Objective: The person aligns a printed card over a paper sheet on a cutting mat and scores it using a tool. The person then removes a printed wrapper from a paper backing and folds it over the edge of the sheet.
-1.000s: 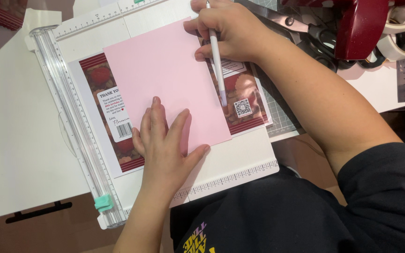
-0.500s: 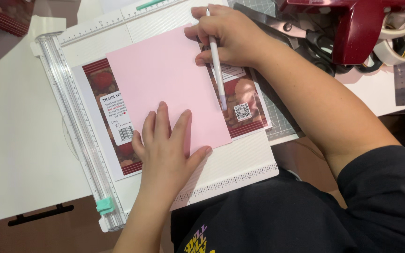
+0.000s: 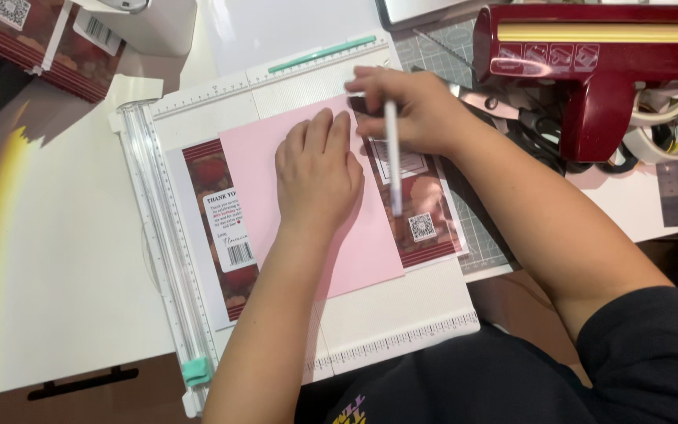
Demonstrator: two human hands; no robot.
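So the left hand (image 3: pixel 319 177) is lying flat, palm down, fingers together, right on the pink card (image 3: pixel 308 235); nothing in its grip, it's just pressing the sheet down; the right hand (image 3: pixel 417 110) has its grip closed round a thin white pen (image 3: pixel 392 161), held pretty much along the card's right edge with the tip pointing back toward the person; the pink card sits slightly tilted on top of a printed dark-red sheet (image 3: pixel 225 228) with a white label and barcode on it, and that sheet pokes out on both the left and right sides of the card; all of it is lying on a white paper trimmer (image 3: pixel 276 94) with ruler marks along the edges and a clear rail down the left with a small teal slider (image 3: pixel 196 371) near the bottom; the trimmer is on a white worktop (image 3: pixel 56 275); off to the right, well apart from the card, there's a big dark-red tape gun (image 3: pixel 598 63), some scissors (image 3: pixel 512 110) and a couple of tape rolls (image 3: pixel 665 126).
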